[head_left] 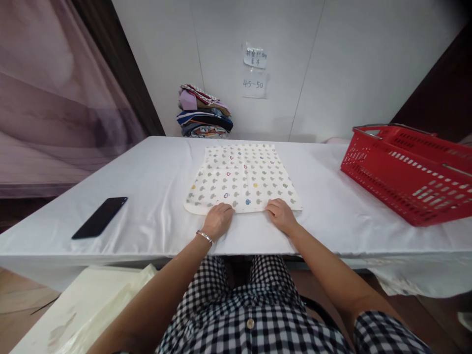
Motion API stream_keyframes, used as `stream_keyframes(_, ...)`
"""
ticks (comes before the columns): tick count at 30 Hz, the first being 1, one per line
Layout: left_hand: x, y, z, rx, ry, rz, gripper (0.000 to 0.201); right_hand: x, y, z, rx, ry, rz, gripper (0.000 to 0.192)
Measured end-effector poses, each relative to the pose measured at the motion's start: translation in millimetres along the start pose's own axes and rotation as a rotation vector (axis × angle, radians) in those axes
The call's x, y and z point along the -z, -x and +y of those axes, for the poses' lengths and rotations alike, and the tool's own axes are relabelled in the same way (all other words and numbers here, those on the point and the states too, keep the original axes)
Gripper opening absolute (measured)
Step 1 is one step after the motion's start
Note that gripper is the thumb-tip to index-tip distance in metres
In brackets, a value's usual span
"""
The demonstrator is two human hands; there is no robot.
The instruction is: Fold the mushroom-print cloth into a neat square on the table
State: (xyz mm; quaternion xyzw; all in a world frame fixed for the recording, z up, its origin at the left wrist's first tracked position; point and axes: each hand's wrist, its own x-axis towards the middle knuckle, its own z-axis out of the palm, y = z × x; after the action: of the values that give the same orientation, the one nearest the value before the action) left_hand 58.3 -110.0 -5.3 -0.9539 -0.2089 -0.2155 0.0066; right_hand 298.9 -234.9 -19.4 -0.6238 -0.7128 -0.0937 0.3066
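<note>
A cream cloth point(241, 177) printed with small grey and coloured shapes lies flat on the white-covered table point(155, 187), straight ahead of me. My left hand point(218, 220) pinches the cloth's near edge left of centre, fingers curled onto the hem. My right hand point(280, 214) grips the same near edge, right of centre. A thin bracelet circles my left wrist. Both forearms reach out over the table's front edge.
A red plastic basket point(409, 172) with metal handles stands at the right. A black phone point(100, 217) lies at the left front. A pile of folded clothes point(204, 112) rests against the back wall under paper notes point(254, 71). Pale sheets point(84, 309) lie below left.
</note>
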Motion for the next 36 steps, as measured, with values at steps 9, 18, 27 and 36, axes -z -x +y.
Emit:
stream_keyframes(9,3.5,-1,-1,0.006,-0.064,-0.028,0.019,6,2,-5,0.005,0.015,-0.019,0.016)
stream_keyframes(18,-0.4,-4,-9,0.002,-0.113,-0.055,0.023,5,3,-4,0.013,0.055,-0.017,0.018)
stream_keyframes(27,-4.5,-11,-11,0.124,-0.062,-0.066,0.025,5,4,-4,-0.011,0.105,-0.036,0.017)
stream_keyframes(36,-0.9,-13,-6,0.142,-0.117,-0.084,0.022,-1,6,0,-0.038,0.153,-0.004,0.024)
